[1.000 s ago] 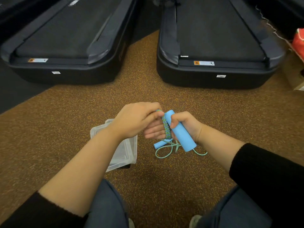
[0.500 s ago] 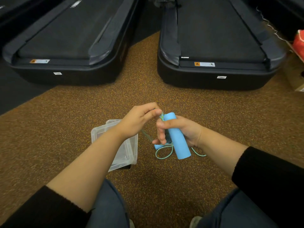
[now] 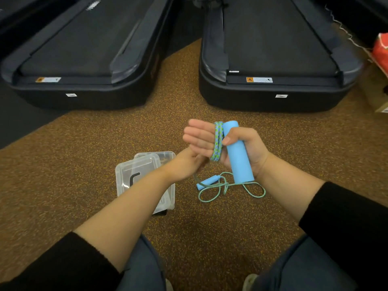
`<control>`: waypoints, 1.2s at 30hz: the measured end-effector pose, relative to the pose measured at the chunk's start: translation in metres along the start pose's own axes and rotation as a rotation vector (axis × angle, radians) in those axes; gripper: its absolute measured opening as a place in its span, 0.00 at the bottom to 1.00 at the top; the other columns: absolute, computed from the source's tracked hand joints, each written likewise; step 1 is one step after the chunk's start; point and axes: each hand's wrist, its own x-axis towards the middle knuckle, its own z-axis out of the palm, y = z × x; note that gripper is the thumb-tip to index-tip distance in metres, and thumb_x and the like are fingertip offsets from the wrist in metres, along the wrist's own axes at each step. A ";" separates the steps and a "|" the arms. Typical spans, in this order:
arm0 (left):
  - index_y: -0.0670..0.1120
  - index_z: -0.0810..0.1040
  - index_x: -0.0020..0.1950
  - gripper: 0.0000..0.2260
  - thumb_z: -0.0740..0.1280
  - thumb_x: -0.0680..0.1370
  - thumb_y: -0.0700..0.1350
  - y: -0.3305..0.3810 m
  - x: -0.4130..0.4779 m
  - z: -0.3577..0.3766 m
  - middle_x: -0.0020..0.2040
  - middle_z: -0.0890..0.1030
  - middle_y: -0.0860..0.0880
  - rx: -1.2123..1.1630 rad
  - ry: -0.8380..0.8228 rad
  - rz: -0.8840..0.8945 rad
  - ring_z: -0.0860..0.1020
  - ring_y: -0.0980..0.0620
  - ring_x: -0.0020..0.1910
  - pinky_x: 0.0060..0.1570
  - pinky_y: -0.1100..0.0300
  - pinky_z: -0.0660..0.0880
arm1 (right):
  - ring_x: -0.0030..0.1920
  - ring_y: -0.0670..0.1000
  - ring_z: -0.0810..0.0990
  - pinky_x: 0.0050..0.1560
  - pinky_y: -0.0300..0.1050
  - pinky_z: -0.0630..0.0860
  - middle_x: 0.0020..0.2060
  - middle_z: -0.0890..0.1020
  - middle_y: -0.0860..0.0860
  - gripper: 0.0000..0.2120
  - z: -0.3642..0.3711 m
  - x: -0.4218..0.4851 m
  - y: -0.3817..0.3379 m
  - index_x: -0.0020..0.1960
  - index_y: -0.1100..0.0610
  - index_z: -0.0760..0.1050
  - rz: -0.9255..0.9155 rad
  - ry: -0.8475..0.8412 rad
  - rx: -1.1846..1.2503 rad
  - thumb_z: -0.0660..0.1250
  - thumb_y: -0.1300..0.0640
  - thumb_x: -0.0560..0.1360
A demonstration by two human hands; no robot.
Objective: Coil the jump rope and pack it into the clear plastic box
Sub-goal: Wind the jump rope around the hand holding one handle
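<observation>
My right hand [image 3: 253,148] grips one blue foam handle [image 3: 238,156] of the jump rope upright, thumb pressed on it. Its fingers stretch out to the left, with two turns of the blue-green rope [image 3: 217,141] wound around them. Just below those fingers, my left hand [image 3: 186,164] is closed on the rope strand that runs down to the floor. The second blue handle [image 3: 206,182] and the loose rope [image 3: 231,189] lie on the carpet under my hands. To the left, partly behind my left forearm, sits the clear plastic box [image 3: 144,175] with its lid.
Two black treadmills [image 3: 84,66] [image 3: 273,66] stand ahead on the brown speckled carpet [image 3: 105,133]. A red bag [image 3: 381,51] and a cardboard box [image 3: 382,106] are at the right edge. My knees in jeans are at the bottom.
My left hand has dropped from above the right fingers to below them, carrying the rope around. The right fingers have straightened out and two rope turns now show on them.
</observation>
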 end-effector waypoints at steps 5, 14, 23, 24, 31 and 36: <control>0.51 0.68 0.38 0.14 0.52 0.82 0.43 0.017 -0.005 0.004 0.28 0.66 0.52 0.022 -0.108 0.040 0.65 0.54 0.28 0.30 0.63 0.66 | 0.63 0.60 0.75 0.67 0.52 0.68 0.60 0.78 0.62 0.35 -0.016 -0.002 -0.010 0.65 0.67 0.71 -0.014 0.096 -0.014 0.66 0.64 0.57; 0.44 0.77 0.50 0.12 0.55 0.81 0.47 0.027 -0.012 -0.002 0.38 0.77 0.48 0.502 -0.242 0.064 0.73 0.53 0.37 0.37 0.62 0.65 | 0.64 0.59 0.74 0.67 0.51 0.67 0.61 0.77 0.62 0.40 -0.035 -0.002 -0.008 0.64 0.66 0.72 0.035 0.220 -0.107 0.71 0.61 0.52; 0.48 0.80 0.41 0.13 0.60 0.79 0.52 0.042 -0.020 -0.017 0.26 0.69 0.58 0.641 -0.097 0.210 0.70 0.65 0.28 0.32 0.69 0.63 | 0.56 0.56 0.81 0.55 0.49 0.79 0.55 0.81 0.61 0.38 -0.044 -0.002 -0.004 0.61 0.65 0.73 0.071 0.283 -0.169 0.71 0.62 0.50; 0.49 0.79 0.41 0.12 0.59 0.79 0.52 0.044 -0.021 -0.019 0.26 0.69 0.58 0.651 -0.075 0.216 0.69 0.65 0.28 0.34 0.64 0.62 | 0.54 0.56 0.82 0.51 0.48 0.80 0.54 0.82 0.60 0.36 -0.046 -0.004 -0.005 0.61 0.64 0.73 0.087 0.293 -0.189 0.68 0.63 0.52; 0.52 0.74 0.45 0.10 0.56 0.79 0.53 0.039 -0.025 -0.032 0.35 0.75 0.55 0.675 0.021 0.235 0.70 0.60 0.33 0.40 0.57 0.67 | 0.38 0.53 0.83 0.46 0.46 0.81 0.36 0.83 0.58 0.20 -0.036 -0.008 0.008 0.43 0.64 0.79 0.235 0.288 -0.200 0.55 0.69 0.56; 0.51 0.75 0.45 0.14 0.56 0.76 0.57 0.034 -0.023 -0.040 0.35 0.76 0.57 0.597 0.119 0.253 0.73 0.57 0.36 0.40 0.58 0.68 | 0.50 0.55 0.84 0.56 0.48 0.78 0.47 0.85 0.59 0.23 -0.024 -0.004 0.016 0.47 0.63 0.83 0.300 0.165 -0.256 0.62 0.68 0.55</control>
